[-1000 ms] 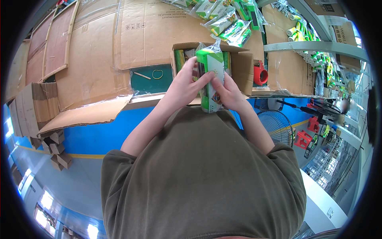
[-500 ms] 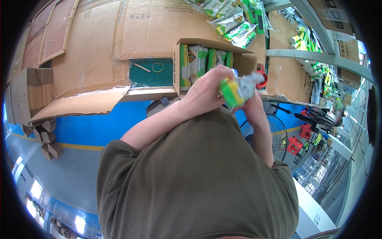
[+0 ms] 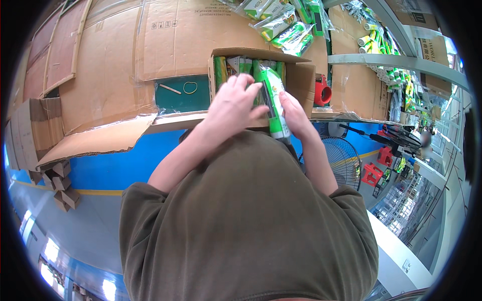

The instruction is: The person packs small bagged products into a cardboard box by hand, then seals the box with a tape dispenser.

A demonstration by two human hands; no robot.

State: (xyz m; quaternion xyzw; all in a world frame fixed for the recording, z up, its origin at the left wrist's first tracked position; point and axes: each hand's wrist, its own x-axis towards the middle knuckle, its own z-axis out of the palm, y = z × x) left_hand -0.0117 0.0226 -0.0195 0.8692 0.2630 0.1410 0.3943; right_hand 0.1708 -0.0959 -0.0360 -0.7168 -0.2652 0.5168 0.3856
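A long green-and-white package in clear plastic wrap (image 3: 274, 95) slants in front of the open brown cardboard box (image 3: 300, 83), between two bare hands.
From here I see the right hand (image 3: 297, 119) gripping its right side, thumb and fingers closed on it; the left hand (image 3: 230, 106) has its fingers parted by the other side, though I can't tell whether they touch. Similar green-and-white packages (image 3: 221, 71) stand in a row inside the box, and a round red plastic object (image 3: 323, 91) sits just right of it.

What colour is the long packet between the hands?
The packet is mostly green and white, best seen in the head view.
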